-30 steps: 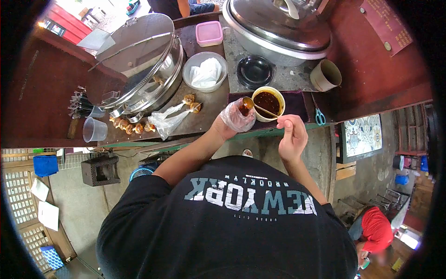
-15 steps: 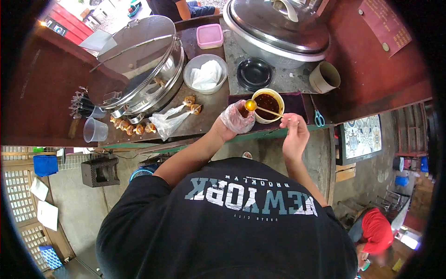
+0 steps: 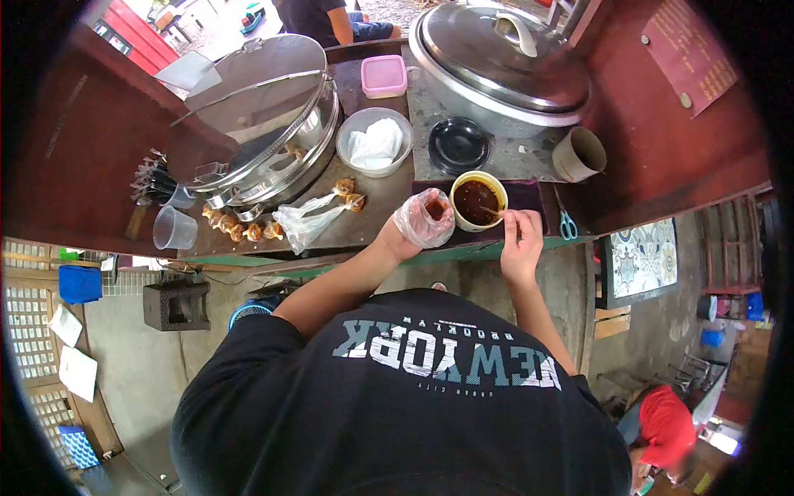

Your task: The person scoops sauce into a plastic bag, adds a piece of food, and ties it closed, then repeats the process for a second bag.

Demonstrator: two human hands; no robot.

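My left hand [image 3: 399, 242] is closed around a small clear plastic bag [image 3: 426, 213], its mouth held up and some dark sauce inside. Just right of it stands a white tub [image 3: 460, 220] of dark red-brown sauce [image 3: 474, 197] with specks in it. Pinched in the fingers of my right hand [image 3: 521, 238] is the thin handle of a small ladle [image 3: 491, 212], which slants down into the tub. The ladle's bowl is under the sauce and hidden. Beside my left hand lie knotted plastic bags [image 3: 306, 221] with brown contents.
Behind the tub are black plates [image 3: 459, 145], a big lidded pot [image 3: 504, 66] and a brown cup [image 3: 579, 155]. Scissors [image 3: 567, 225] lie at right. Leftward stand a plastic bowl [image 3: 375, 140], a steel pot [image 3: 289, 157] and a clear cup [image 3: 174, 228].
The ladle's bowl, earlier raised with sauce near the bag's mouth, has gone down into the tub. My right hand has lowered slightly; my left still holds the bag.
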